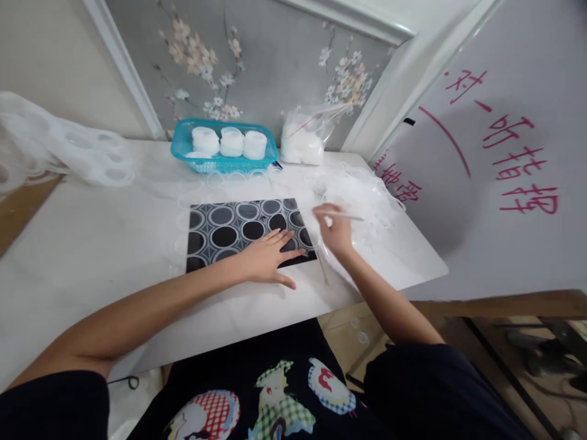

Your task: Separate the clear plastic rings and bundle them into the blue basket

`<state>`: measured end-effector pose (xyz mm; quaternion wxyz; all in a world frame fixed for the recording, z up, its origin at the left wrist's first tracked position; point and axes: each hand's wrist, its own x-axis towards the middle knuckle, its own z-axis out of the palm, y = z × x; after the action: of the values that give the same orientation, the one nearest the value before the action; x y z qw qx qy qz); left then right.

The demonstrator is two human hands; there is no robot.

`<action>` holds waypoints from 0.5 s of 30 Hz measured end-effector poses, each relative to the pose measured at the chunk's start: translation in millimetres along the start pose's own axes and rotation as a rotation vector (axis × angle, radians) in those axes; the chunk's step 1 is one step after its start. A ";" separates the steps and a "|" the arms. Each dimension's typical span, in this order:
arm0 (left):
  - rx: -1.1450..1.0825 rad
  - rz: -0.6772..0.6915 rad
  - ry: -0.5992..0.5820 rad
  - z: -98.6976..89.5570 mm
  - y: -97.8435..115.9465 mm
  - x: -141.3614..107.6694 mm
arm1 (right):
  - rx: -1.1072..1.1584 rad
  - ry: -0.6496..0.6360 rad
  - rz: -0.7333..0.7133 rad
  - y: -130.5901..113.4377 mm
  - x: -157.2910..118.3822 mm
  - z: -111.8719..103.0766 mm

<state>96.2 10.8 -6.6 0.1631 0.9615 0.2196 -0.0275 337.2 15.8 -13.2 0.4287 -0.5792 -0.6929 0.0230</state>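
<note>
My left hand (270, 256) lies flat with its fingers spread on the near right part of a clear plastic sheet with rows of round shapes (222, 215), which rests over a black mat (195, 263). Some of the circles show dark and others greyish. My right hand (335, 231) is closed just past the sheet's right edge. It grips a thin pale stick (346, 216), pointing to the right; its exact kind I cannot make out. Beside that hand lies a heap of clear plastic ring scraps (367, 198).
At the back stand a blue basket (178, 146) with several stacks of white discs and a clear bag (302, 143) of white pieces. Punched plastic sheeting (87, 146) is piled at the left. A whiteboard (504, 256) with red writing borders the table's right side.
</note>
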 end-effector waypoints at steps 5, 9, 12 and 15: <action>0.011 0.002 0.077 15.7 -1.0 -31.9 | 0.340 -0.339 0.084 -46.7 -64.4 22.0; 0.032 -0.001 0.047 16.1 -3.6 -37.5 | 0.392 -0.377 0.137 -49.7 -68.5 21.8; 0.029 -0.014 0.042 13.2 -3.3 -34.6 | 0.379 -0.382 0.140 -46.9 -61.6 20.2; 0.017 -0.010 0.053 12.7 -2.2 -33.0 | 0.355 -0.378 0.148 -47.1 -62.1 20.2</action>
<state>65.7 -5.1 -15.2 0.1488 0.9622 0.2282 -0.0049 285.4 -41.3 -36.3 0.3837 -0.5295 -0.7015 0.2833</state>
